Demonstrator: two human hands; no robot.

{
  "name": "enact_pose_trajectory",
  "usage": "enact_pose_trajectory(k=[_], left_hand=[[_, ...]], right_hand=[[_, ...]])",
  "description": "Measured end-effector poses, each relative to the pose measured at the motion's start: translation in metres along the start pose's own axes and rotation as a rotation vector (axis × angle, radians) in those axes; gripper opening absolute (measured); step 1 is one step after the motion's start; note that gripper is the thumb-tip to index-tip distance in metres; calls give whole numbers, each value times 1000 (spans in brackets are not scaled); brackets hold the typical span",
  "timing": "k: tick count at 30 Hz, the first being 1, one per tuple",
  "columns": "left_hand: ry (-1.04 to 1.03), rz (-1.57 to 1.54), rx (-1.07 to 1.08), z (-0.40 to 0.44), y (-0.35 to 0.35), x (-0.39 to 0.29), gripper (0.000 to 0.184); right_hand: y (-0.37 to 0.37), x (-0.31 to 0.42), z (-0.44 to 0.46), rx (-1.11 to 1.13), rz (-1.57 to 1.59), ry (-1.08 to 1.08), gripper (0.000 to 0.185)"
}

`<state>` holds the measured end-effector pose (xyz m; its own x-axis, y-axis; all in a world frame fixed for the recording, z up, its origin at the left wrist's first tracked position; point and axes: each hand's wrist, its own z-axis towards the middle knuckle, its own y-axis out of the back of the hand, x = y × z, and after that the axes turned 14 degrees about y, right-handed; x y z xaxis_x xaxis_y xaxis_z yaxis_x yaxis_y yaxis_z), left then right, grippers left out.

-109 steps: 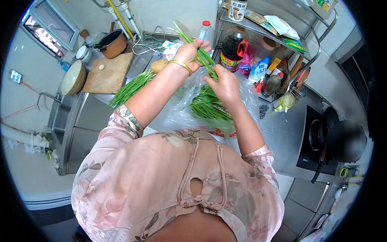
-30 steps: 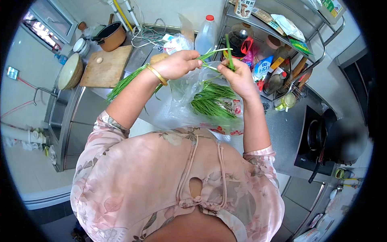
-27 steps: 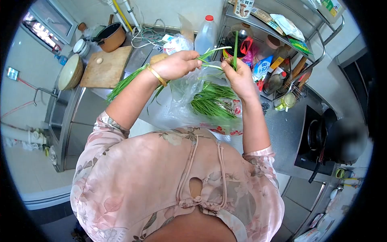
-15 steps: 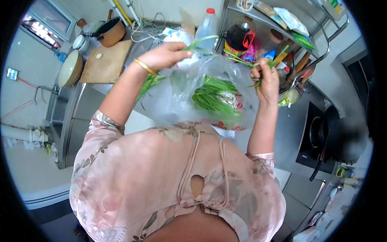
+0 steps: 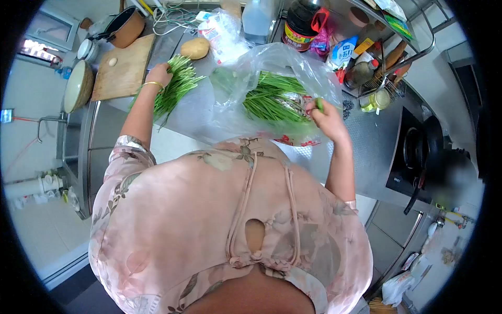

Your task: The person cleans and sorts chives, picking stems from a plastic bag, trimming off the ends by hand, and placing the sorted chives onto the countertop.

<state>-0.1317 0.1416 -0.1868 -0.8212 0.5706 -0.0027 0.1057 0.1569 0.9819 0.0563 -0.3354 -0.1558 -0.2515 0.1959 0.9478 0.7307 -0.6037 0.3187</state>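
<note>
My left hand [image 5: 159,76], with a gold bangle at the wrist, is at the left side of a loose pile of garlic chives [image 5: 180,86]. Its fingers are curled against the upper stalks. A second bunch of chives [image 5: 272,99] lies in an open clear plastic bag [image 5: 261,56] in front of me. My right hand [image 5: 330,121] is at the bag's right side, closed around a short green bit of chive stalk [image 5: 319,104]. Beside that hand, crumpled printed paper or wrapping shows at the bunch's right end.
Left are a wooden cutting board [image 5: 123,70] with a small pale round item, a bowl [image 5: 79,86] and a pot [image 5: 125,29]. A potato-like item [image 5: 194,48] and white bag [image 5: 222,36] sit behind. Bottles and a metal rack [image 5: 418,49] stand back right, a cooktop [image 5: 408,152] right.
My left hand has moved from above the plastic bag leftward and down to the chive pile. My right hand has come down beside the bag; the long stalks it held no longer show.
</note>
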Motion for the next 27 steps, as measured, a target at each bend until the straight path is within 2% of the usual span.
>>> enact_pose_trajectory(k=[3, 6, 9, 12, 14, 17, 20, 23, 26, 27], left_hand=[[-13, -12, -134, -26, 15, -26, 37], [-197, -241, -259, -40, 26, -53, 35], [-287, -605, -48, -77, 53, -103, 31], [-523, -761, 193, -116, 67, -143, 23], [-661, -825, 442, -138, 69, -164, 25], [-758, -742, 694, -153, 51, -186, 25], [-758, -540, 759, -154, 25, -205, 26], [-966, -435, 330, -152, -4, -222, 31], [-1073, -580, 28, -152, -21, -237, 31], [-1056, -533, 117, -153, -16, -239, 29]], right_hand=[[-16, -21, 11, 98, -522, 1, 17], [-25, -27, 16, 202, -814, -104, 25], [-22, -40, 19, 345, -875, -268, 29], [-19, -49, 15, 431, -940, -359, 32], [-18, -71, 13, 403, -924, -363, 32], [-15, -65, 12, 344, -867, -315, 33], [-13, -51, 10, 301, -869, -263, 32], [-12, -27, 11, 244, -736, -179, 28], [-7, -5, 11, 171, -531, -44, 26], [-5, 3, 11, 144, -466, 8, 26]])
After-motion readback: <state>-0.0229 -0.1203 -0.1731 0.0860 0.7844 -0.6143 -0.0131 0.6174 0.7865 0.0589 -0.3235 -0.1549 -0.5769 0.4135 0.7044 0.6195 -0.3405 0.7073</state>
